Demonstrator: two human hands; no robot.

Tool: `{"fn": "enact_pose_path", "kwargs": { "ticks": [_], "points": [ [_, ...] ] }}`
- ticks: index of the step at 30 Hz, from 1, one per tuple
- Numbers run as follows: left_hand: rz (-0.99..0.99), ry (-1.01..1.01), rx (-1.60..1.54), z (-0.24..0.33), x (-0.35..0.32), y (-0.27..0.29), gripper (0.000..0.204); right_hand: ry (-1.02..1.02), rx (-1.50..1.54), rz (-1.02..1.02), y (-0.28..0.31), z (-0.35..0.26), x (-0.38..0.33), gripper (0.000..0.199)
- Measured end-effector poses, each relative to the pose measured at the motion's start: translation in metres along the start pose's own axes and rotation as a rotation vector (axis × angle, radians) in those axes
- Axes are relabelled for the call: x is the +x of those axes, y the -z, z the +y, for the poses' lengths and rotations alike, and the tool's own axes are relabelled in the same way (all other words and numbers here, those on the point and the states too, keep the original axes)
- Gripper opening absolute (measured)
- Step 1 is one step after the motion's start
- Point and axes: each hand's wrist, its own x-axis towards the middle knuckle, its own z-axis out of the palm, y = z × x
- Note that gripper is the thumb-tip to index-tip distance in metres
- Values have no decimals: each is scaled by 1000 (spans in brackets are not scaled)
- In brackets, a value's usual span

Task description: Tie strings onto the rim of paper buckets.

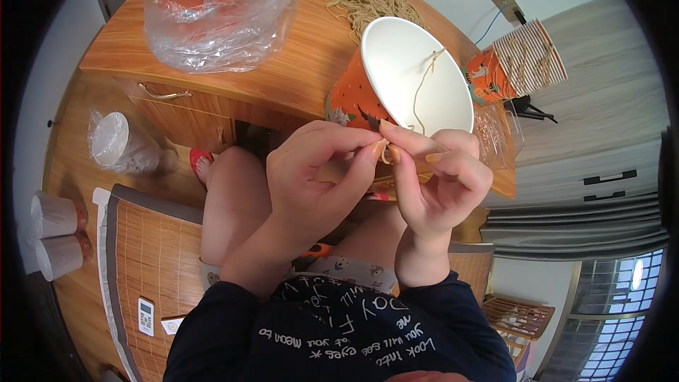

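Observation:
A tan cord (417, 97) is tied at the far rim of a large white-lined orange paper bucket (343, 92) and trails down across its opening toward my fingers. My left hand (315, 170) is closed in a pinch, thumb against forefinger, on the cord's end. Opposite it, my right hand (445, 184) pinches the same end with thumb and forefinger, and the fingertips of both hands almost meet. A small loop shows just below the fingertips; its details are partly hidden. The bucket lies tilted on the wooden desk (304, 35), its mouth facing me, just beyond my hands.
A heap of tan cords (375, 1) lies behind the bucket. Stacked orange buckets with cords (527, 60) stand at right, beside a clear plastic box (495, 134). Plastic-wrapped buckets (219, 21) sit at the desk's left. More wrapped buckets (120, 141) stand on the floor.

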Motion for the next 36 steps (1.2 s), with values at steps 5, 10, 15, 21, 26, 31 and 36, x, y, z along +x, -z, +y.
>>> {"fn": "enact_pose_path", "kwargs": {
  "ticks": [5,10,15,21,26,31,36],
  "points": [
    [13,-75,71,1,-1,-1,13,9,-14,91,-7,3,0,38],
    [28,-173,201,-1,-2,-1,18,24,-44,147,-6,5,1,33],
    [34,-279,240,-1,0,-4,19,27,-10,262,-11,6,-5,38],
    [48,-286,266,-1,-1,-7,18,-79,-3,206,-5,0,-8,40],
    [48,-271,240,-1,-1,-8,18,-71,46,164,-2,5,-15,42],
    [57,-337,264,-3,-1,-9,18,-93,92,130,2,3,-14,42],
    [38,-412,319,-3,0,-9,19,-177,60,85,8,-3,-15,41]
  ]
}}
